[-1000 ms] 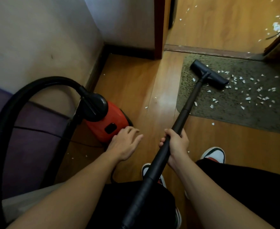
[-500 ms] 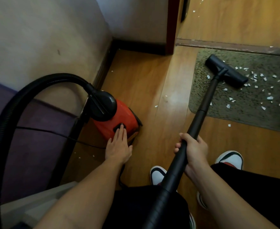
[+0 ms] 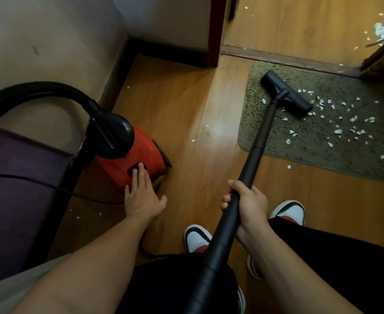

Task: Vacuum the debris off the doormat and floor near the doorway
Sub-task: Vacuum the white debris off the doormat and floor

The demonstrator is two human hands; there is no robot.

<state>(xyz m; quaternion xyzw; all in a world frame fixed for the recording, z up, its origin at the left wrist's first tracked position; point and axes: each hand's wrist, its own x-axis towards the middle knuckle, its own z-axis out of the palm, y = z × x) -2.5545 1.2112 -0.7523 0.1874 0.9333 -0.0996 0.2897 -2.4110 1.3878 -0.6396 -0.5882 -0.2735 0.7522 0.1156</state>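
While the left hand lay flat, fingers straight on what seemed the red vacuum switch, the right hand gripped the wand, its head near the doormat's far left corner beside debris; held one-handed, it might twist and scatter scraps.

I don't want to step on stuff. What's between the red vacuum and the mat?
In the head view, only wooden floor with two small white scraps lies between the red vacuum and the mat.
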